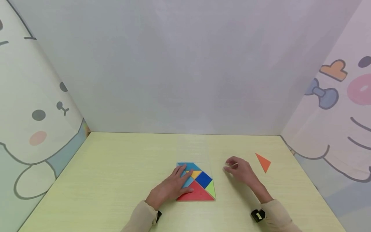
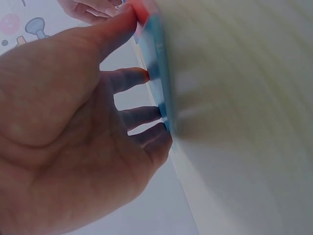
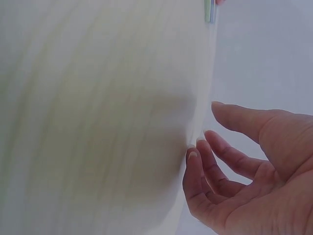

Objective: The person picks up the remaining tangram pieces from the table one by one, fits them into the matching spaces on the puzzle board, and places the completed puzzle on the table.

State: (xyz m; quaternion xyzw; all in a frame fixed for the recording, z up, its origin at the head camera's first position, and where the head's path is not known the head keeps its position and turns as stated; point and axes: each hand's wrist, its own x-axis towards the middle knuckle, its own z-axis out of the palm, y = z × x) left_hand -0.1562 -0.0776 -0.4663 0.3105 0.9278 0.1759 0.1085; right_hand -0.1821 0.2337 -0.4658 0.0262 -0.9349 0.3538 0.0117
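Observation:
Tangram pieces lie together in a flat, clear-edged tray (image 1: 215, 197). They include a red triangle (image 1: 200, 194), a dark blue square (image 1: 204, 179), a green triangle (image 1: 212, 189), a yellow triangle (image 1: 196, 174) and light blue pieces (image 1: 189, 166). Spread over their left side, my left hand (image 1: 171, 186) rests with straight fingers, the thumb on the red triangle; it partly hides the light blue ones. To the right of the tray, my right hand (image 1: 239, 169) is at the table with loosely bent fingers, thumb apart and nothing visible between. An orange triangle (image 1: 263, 162) lies beyond it.
The pale wood-grain table (image 1: 121, 167) extends on both sides of the tray. A plain grey wall (image 1: 185, 71) stands behind it, and cartoon-printed panels (image 1: 34, 83) flank both sides. Dark wrist devices (image 1: 258, 215) sit at the sleeve cuffs.

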